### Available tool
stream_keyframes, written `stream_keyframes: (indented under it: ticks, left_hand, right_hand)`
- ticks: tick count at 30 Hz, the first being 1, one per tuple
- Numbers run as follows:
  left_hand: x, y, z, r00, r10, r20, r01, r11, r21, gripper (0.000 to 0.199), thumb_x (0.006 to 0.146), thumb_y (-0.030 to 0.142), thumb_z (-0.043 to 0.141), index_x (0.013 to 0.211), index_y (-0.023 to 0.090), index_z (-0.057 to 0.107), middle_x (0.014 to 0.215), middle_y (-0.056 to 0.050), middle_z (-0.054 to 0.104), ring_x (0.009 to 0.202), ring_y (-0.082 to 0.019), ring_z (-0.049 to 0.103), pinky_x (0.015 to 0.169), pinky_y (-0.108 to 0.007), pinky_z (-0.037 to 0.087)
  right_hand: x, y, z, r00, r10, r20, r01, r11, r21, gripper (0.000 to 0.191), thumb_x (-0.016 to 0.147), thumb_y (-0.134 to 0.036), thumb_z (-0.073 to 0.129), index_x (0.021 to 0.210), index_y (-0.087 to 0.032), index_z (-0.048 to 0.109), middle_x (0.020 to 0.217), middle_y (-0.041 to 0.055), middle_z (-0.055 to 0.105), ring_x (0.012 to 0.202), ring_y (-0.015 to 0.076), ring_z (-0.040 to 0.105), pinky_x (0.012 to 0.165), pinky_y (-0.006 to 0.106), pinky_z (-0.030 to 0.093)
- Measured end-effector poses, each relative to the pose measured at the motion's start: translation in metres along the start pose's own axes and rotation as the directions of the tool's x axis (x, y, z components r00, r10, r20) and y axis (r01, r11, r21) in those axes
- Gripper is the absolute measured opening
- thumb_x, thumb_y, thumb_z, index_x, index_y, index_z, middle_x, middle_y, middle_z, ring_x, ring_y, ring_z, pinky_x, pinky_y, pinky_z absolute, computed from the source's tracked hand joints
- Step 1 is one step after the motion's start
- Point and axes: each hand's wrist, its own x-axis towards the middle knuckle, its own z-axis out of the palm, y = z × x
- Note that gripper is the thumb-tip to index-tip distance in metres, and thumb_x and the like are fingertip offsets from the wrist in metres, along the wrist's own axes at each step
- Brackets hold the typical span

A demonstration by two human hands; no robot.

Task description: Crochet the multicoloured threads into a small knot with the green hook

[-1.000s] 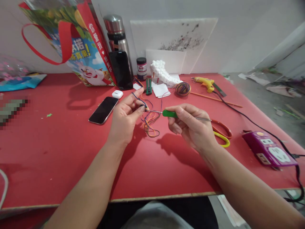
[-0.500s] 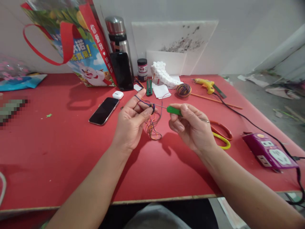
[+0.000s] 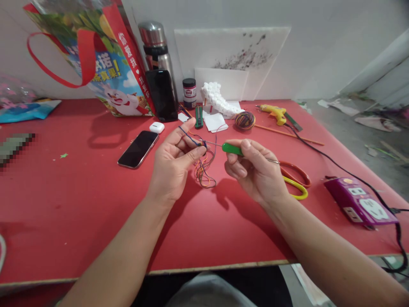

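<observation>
My left hand (image 3: 174,164) pinches a small piece of dark yarn work (image 3: 202,147) between thumb and fingers, with a dark blue strand running up over the raised index finger. Loose orange and dark yarn (image 3: 204,175) hangs below it onto the red table. My right hand (image 3: 260,168) grips the green handle of a crochet hook (image 3: 232,149). The hook's thin metal shaft points left and meets the yarn work; its tip is too small to make out. Behind the hands lies a multicoloured yarn ball (image 3: 244,121).
Scissors (image 3: 297,187) lie beside my right wrist, and a purple power socket (image 3: 361,202) is farther right. A phone (image 3: 138,149) and a white earbud case (image 3: 156,127) sit left. Behind stand a bag (image 3: 111,72), a flask (image 3: 156,47) and a glue gun (image 3: 273,113).
The whole view has shifted slightly, moving most things a little left. The yarn work and the hook shaft sit at a slightly different angle; both grips are the same.
</observation>
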Motion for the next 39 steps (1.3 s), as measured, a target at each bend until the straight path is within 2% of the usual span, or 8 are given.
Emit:
stream_keyframes:
  ticks: [5, 13, 20, 25, 32, 39]
  left_hand:
    - [0.000, -0.001, -0.001, 1.000, 0.024, 0.021, -0.023, 1.000, -0.017, 0.051, 0.068, 0.007, 0.092, 0.116, 0.023, 0.083, 0.078, 0.005, 0.064, 0.076, -0.009, 0.063, 0.084, -0.024, 0.059]
    - [0.001, -0.004, -0.002, 0.999, 0.047, 0.028, -0.047, 0.999, 0.010, 0.058, 0.063, 0.013, 0.099, 0.118, 0.024, 0.083, 0.076, 0.005, 0.063, 0.075, -0.009, 0.062, 0.080, -0.023, 0.059]
    - [0.000, -0.002, -0.001, 0.999, 0.052, 0.014, -0.052, 0.999, -0.006, 0.053, 0.065, 0.008, 0.096, 0.113, 0.025, 0.084, 0.075, 0.005, 0.064, 0.073, -0.009, 0.062, 0.079, -0.022, 0.060]
    - [-0.002, 0.003, 0.001, 0.997, 0.005, 0.074, 0.001, 0.997, -0.071, 0.052, 0.063, 0.012, 0.099, 0.111, 0.022, 0.084, 0.075, 0.005, 0.066, 0.075, -0.010, 0.068, 0.082, -0.021, 0.061]
    - [-0.002, 0.007, -0.003, 0.981, -0.069, 0.183, 0.095, 0.986, -0.139, 0.058, 0.068, 0.014, 0.099, 0.122, 0.023, 0.082, 0.078, 0.004, 0.075, 0.074, -0.010, 0.070, 0.084, -0.023, 0.063]
    - [-0.002, 0.009, -0.007, 0.962, -0.115, 0.248, 0.167, 0.966, -0.198, 0.059, 0.074, 0.009, 0.094, 0.129, 0.023, 0.079, 0.079, 0.003, 0.078, 0.075, -0.010, 0.074, 0.075, -0.018, 0.060]
  right_hand:
    - [-0.001, -0.002, 0.004, 0.999, 0.025, -0.023, -0.024, 0.999, 0.044, 0.022, 0.080, -0.043, 0.094, 0.090, -0.024, 0.089, 0.069, -0.0011, 0.072, 0.046, 0.0053, 0.039, 0.048, 0.025, 0.044]
    - [-0.002, -0.001, 0.007, 0.999, 0.036, -0.032, -0.032, 0.994, 0.109, 0.018, 0.082, -0.039, 0.093, 0.089, -0.022, 0.089, 0.068, 0.0000, 0.073, 0.046, 0.0042, 0.037, 0.048, 0.024, 0.042]
    - [0.000, -0.002, 0.005, 0.999, 0.034, -0.032, -0.031, 0.995, 0.094, 0.018, 0.080, -0.038, 0.094, 0.088, -0.022, 0.090, 0.067, -0.0004, 0.073, 0.045, 0.0036, 0.035, 0.046, 0.023, 0.039]
    - [0.000, -0.004, 0.004, 1.000, -0.001, -0.018, 0.002, 0.998, 0.062, 0.020, 0.079, -0.039, 0.095, 0.087, -0.022, 0.089, 0.066, -0.0012, 0.072, 0.044, 0.0037, 0.038, 0.046, 0.023, 0.040]
    - [0.001, -0.008, 0.001, 1.000, -0.009, -0.008, 0.010, 1.000, 0.027, 0.020, 0.078, -0.039, 0.096, 0.085, -0.022, 0.088, 0.064, -0.0019, 0.071, 0.042, 0.0028, 0.035, 0.044, 0.022, 0.037]
    - [0.002, -0.009, -0.002, 1.000, -0.020, -0.004, 0.020, 1.000, -0.003, 0.020, 0.077, -0.041, 0.097, 0.085, -0.024, 0.089, 0.063, -0.0020, 0.070, 0.041, 0.0030, 0.034, 0.043, 0.023, 0.035]
